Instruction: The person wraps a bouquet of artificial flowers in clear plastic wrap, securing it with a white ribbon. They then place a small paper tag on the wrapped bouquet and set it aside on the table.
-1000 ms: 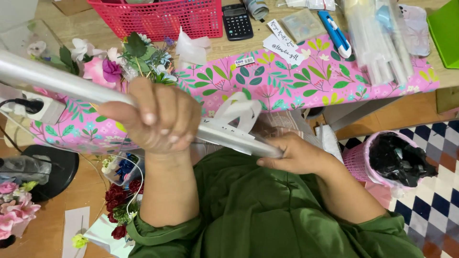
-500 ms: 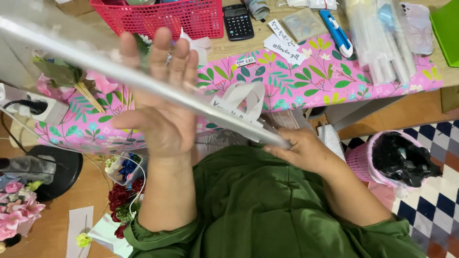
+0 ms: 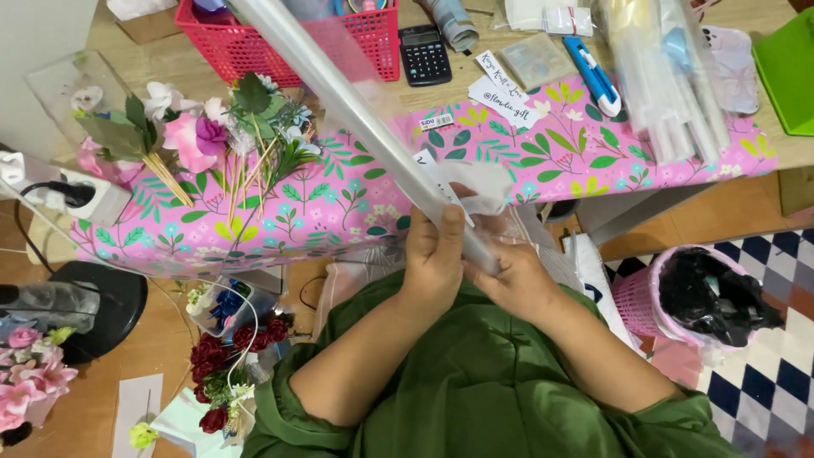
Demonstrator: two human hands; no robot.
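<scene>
Clear cellophane roll point(image 3: 356, 110) gripped at its near end by left hand point(image 3: 434, 259) and right hand point(image 3: 513, 280); far end likely to knock red basket point(image 3: 246, 47) or flower bunch point(image 3: 216, 136) if swung.

A florist's craft workspace was suggested by flower stems point(image 3: 212, 136), a calculator point(image 3: 424, 53) and a red basket point(image 3: 254, 47).

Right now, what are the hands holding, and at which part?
Both the left hand and right hand grip a long roll of clear wrapping film at its near, lower end.
</scene>
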